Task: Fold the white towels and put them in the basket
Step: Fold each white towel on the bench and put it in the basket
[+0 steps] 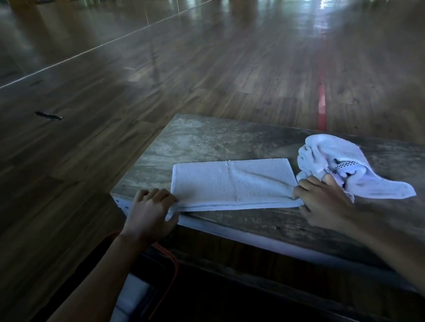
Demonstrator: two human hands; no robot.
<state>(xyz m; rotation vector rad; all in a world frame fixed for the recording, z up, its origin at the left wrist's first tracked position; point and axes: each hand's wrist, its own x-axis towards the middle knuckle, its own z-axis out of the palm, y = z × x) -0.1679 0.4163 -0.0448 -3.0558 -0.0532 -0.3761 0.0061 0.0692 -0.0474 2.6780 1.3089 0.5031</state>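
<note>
L hand & R hand each pinch 1 end of folded towel; crumpled towel just right of it, tag prob. checkered, unreadable.

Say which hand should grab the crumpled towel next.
Right. The right hand pinches the end of the flat folded white towel directly beside the crumpled white towel. The left hand holds the opposite end, at the corner of the worn wooden table, farther away.

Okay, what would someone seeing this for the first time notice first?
The folded white towel lying flat near the front edge of the wooden table, with the left hand gripping its left end and the right hand its right end. Right of it sits a crumpled white towel, not yet folded.
</note>
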